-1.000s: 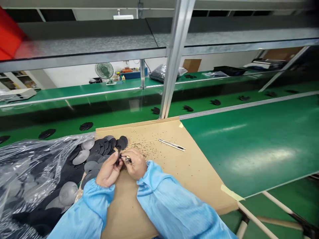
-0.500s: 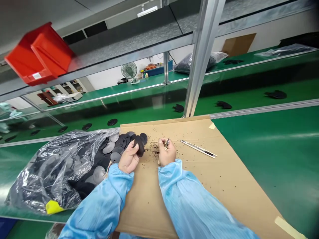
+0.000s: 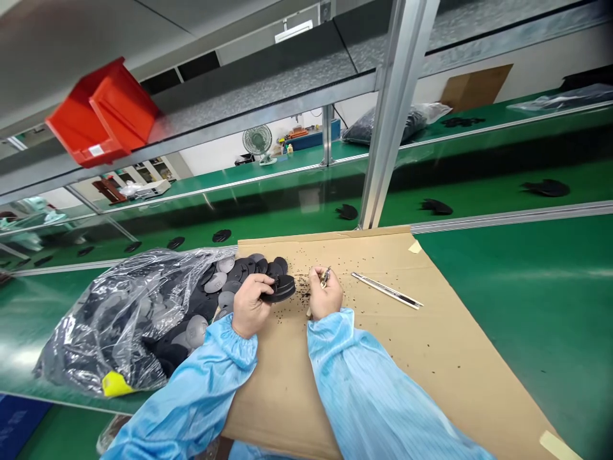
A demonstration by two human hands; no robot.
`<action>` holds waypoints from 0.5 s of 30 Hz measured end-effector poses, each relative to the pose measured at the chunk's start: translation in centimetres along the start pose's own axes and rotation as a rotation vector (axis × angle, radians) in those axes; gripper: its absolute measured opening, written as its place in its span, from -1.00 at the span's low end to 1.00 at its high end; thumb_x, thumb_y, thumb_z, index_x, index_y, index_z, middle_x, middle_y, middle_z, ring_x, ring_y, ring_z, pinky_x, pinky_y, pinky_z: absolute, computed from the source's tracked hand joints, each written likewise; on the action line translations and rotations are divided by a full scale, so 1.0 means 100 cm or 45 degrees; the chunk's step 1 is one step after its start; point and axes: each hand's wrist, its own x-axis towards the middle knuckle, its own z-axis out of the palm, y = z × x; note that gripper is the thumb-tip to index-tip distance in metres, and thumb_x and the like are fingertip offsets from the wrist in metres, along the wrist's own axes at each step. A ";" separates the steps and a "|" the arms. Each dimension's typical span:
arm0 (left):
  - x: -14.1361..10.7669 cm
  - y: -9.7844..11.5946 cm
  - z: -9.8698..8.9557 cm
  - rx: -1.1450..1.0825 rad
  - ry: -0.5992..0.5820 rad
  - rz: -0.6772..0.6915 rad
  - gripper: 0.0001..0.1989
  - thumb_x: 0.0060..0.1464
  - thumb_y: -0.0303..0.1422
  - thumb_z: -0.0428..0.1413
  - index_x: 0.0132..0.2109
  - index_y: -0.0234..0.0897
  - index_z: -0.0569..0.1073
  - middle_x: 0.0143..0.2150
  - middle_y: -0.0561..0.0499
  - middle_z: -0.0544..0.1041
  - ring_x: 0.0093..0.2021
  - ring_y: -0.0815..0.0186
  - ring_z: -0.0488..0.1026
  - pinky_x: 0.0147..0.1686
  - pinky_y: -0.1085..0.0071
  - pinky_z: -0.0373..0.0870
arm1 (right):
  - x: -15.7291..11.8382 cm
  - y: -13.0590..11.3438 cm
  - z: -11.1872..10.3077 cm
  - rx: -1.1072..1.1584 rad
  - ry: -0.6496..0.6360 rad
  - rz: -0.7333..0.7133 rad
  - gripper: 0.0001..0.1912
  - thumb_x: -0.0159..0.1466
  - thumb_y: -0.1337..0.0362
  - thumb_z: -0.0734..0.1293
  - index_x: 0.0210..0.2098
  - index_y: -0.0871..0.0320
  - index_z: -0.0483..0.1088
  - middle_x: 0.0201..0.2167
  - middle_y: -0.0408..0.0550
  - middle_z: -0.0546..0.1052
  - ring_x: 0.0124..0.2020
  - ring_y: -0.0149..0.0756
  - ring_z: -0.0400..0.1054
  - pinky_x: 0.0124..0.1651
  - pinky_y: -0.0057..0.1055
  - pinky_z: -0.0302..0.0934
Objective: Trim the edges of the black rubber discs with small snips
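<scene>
My left hand (image 3: 251, 305) is closed on a black oval plastic part (image 3: 282, 289), tilted so its edge shows, above the cardboard. A short way to the right, my right hand (image 3: 325, 295) grips a small metal tool (image 3: 325, 277) with a brass-coloured portion; fingers hide most of it, so its kind is unclear. The two hands are apart. Tiny black scraps (image 3: 302, 285) lie scattered between and around them. Beside my left hand, several grey and black discs (image 3: 215, 282) spill from a clear plastic bag (image 3: 115, 313).
A slim craft knife (image 3: 387, 291) lies on the cardboard sheet (image 3: 287, 396), right of my hands. Behind it runs a green conveyor belt (image 3: 297, 223) carrying spaced black parts (image 3: 437, 206). A metal post (image 3: 395, 115) rises at the cardboard's far edge. A red bin (image 3: 103, 115) sits on the shelf above.
My left hand has turned palm-down, tipping the black part from upright to nearly flat and moving it slightly right. My right hand keeps its grip. The whole view has shifted a little.
</scene>
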 end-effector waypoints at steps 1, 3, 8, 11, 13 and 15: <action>0.000 0.000 -0.001 0.004 -0.004 0.013 -0.77 -0.20 -0.63 -0.02 -0.43 -0.22 0.42 -0.26 -0.07 0.51 -0.21 0.25 0.48 -0.18 0.31 0.43 | 0.000 0.000 0.000 0.003 -0.005 0.004 -0.74 0.16 0.10 0.29 -0.37 0.19 0.43 -0.49 -0.11 0.45 -0.46 -0.31 0.29 -0.34 -0.40 0.19; 0.001 -0.001 -0.003 0.019 -0.007 0.051 -0.75 -0.20 -0.64 -0.02 -0.43 -0.23 0.43 -0.26 -0.07 0.51 -0.22 0.25 0.48 -0.19 0.32 0.43 | 0.001 0.002 0.000 0.015 -0.008 0.004 -0.74 0.16 0.09 0.30 -0.37 0.19 0.43 -0.50 -0.12 0.45 -0.46 -0.32 0.29 -0.35 -0.41 0.19; 0.024 -0.017 -0.003 0.131 -0.065 0.094 -0.77 -0.09 -0.60 0.02 -0.34 -0.23 0.49 -0.21 -0.07 0.54 -0.17 0.24 0.48 -0.11 0.31 0.41 | 0.001 0.008 0.001 0.053 -0.002 -0.023 -0.71 0.17 0.07 0.29 -0.36 0.20 0.42 -0.50 -0.12 0.44 -0.46 -0.33 0.28 -0.35 -0.43 0.17; 0.054 -0.040 0.005 0.255 -0.132 0.068 -0.77 0.04 -0.53 0.01 -0.23 -0.23 0.53 -0.19 -0.06 0.55 -0.13 0.24 0.47 -0.04 0.31 0.39 | -0.001 0.009 0.001 0.049 -0.007 -0.030 -0.71 0.19 0.07 0.28 -0.37 0.19 0.41 -0.52 -0.14 0.42 -0.47 -0.35 0.26 -0.36 -0.44 0.15; 0.079 -0.059 0.013 0.380 -0.192 0.030 -0.73 0.10 -0.49 -0.03 -0.16 -0.22 0.54 -0.17 -0.07 0.54 -0.11 0.24 0.46 -0.02 0.30 0.37 | -0.002 0.008 0.001 0.040 -0.001 -0.049 -0.72 0.20 0.08 0.28 -0.38 0.19 0.41 -0.52 -0.15 0.41 -0.48 -0.36 0.25 -0.36 -0.45 0.15; 0.107 -0.077 0.025 0.496 -0.239 -0.029 -0.70 0.12 -0.48 -0.05 -0.12 -0.23 0.54 -0.15 -0.10 0.53 -0.08 0.21 0.44 0.01 0.29 0.36 | -0.003 0.007 0.001 0.031 0.002 -0.072 -0.73 0.21 0.09 0.27 -0.39 0.19 0.40 -0.52 -0.14 0.41 -0.49 -0.36 0.25 -0.36 -0.46 0.15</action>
